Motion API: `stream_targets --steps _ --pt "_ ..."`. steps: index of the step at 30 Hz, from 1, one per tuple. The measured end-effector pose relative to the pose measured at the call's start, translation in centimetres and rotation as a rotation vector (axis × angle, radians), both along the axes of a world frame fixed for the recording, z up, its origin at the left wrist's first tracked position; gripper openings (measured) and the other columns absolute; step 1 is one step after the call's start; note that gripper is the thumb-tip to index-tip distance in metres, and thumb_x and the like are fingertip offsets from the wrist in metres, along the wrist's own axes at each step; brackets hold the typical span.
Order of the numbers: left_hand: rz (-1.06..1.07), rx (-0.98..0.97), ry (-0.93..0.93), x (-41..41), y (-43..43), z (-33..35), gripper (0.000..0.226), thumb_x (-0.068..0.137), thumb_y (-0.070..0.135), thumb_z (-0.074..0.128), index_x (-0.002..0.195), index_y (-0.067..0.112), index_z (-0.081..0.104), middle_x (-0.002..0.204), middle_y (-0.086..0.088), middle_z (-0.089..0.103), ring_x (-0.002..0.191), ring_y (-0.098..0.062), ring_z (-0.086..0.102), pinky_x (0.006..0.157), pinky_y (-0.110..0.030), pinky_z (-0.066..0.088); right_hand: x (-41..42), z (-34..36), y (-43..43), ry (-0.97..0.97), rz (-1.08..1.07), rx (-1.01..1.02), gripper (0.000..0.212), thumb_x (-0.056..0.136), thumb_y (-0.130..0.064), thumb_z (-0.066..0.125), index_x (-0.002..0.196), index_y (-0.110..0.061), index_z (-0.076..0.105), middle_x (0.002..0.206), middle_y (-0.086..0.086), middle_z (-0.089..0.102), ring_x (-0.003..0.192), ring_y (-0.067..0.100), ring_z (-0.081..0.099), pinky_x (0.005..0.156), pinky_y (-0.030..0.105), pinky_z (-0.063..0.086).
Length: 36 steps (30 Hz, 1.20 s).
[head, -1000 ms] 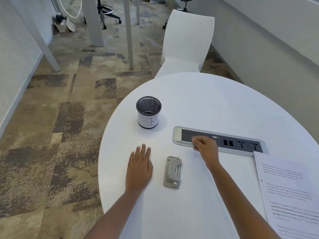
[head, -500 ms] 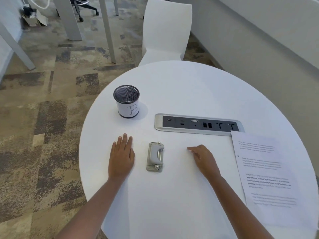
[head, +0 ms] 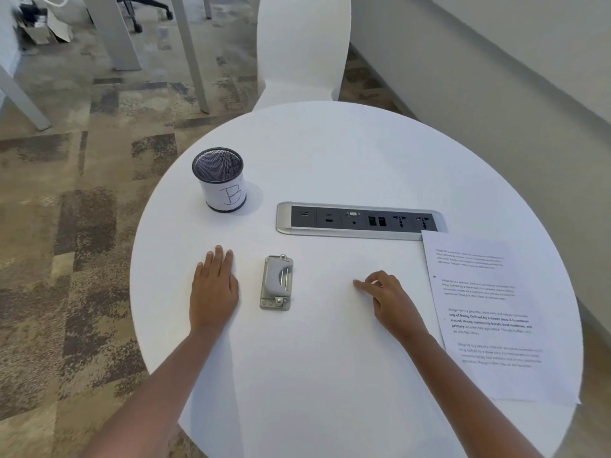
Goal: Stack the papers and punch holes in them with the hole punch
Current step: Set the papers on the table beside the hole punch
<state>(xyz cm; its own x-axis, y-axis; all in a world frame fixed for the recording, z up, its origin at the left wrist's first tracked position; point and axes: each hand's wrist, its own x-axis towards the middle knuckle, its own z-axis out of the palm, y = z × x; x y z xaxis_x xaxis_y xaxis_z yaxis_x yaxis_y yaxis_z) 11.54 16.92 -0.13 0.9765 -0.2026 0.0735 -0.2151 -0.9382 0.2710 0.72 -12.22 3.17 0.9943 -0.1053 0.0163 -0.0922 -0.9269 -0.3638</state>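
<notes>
Both grips released: left hand [head: 214, 292] stays flat, right hand [head: 390, 299] has withdrawn from the socket panel [head: 360, 221].

Scene is lit bright & evenly. Faint shadow is cast right of mesh cup [head: 219, 181]. Pic edges are bowed by wide-angle lens; print on papers [head: 496, 328] is blurred.

papers [head: 489, 312]: white printed sheets lying flat at the tabletop's right edge
hole punch [head: 277, 283]: small grey metal punch, resting flat, mid-tabletop, apart from papers
</notes>
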Motion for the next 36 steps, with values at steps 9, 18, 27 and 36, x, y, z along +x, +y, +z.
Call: stream_targets --steps 9,18,27,36 --pt "0.019 -0.022 -0.037 0.0 -0.1 -0.1 0.051 0.083 0.013 0.026 0.12 -0.003 0.057 0.128 -0.025 0.055 0.115 -0.041 0.055 0.095 -0.05 0.044 -3.0 -0.7 2.4 -0.106 -0.077 -0.072 0.03 0.073 -0.005 0.061 0.103 -0.01 0.065 0.087 0.009 0.061 0.076 0.028 0.06 0.045 0.026 0.047" --pt "0.029 -0.051 -0.038 0.0 -0.1 -0.1 0.05 0.082 0.012 0.026 0.118 -0.004 0.058 0.126 -0.026 0.056 0.115 -0.042 0.055 0.095 -0.05 0.044 -3.0 -0.7 2.8 -0.129 -0.111 -0.131 0.008 0.073 -0.007 0.072 0.077 -0.008 0.066 0.069 0.004 0.058 0.06 0.023 0.056 0.036 0.021 0.032" --pt "0.036 -0.069 -0.035 -0.1 -0.1 -0.2 0.051 0.083 0.014 0.025 0.119 -0.002 0.057 0.129 -0.025 0.054 0.118 -0.04 0.053 0.099 -0.05 0.041 -2.3 -0.2 3.3 -0.107 -0.125 -0.2 0.017 0.068 0.0 0.067 0.059 -0.007 0.055 0.056 0.004 0.052 0.049 0.022 0.05 0.036 0.022 0.024" --pt "0.034 -0.078 -0.037 -0.1 0.0 -0.2 0.05 0.083 0.014 0.025 0.118 -0.003 0.057 0.128 -0.025 0.055 0.118 -0.041 0.053 0.098 -0.05 0.042 -1.6 -0.6 3.9 0.009 -0.153 -0.314 0.036 0.045 0.014 0.074 0.053 -0.008 0.046 0.05 0.005 0.044 0.05 0.014 0.025 0.038 0.022 0.017"
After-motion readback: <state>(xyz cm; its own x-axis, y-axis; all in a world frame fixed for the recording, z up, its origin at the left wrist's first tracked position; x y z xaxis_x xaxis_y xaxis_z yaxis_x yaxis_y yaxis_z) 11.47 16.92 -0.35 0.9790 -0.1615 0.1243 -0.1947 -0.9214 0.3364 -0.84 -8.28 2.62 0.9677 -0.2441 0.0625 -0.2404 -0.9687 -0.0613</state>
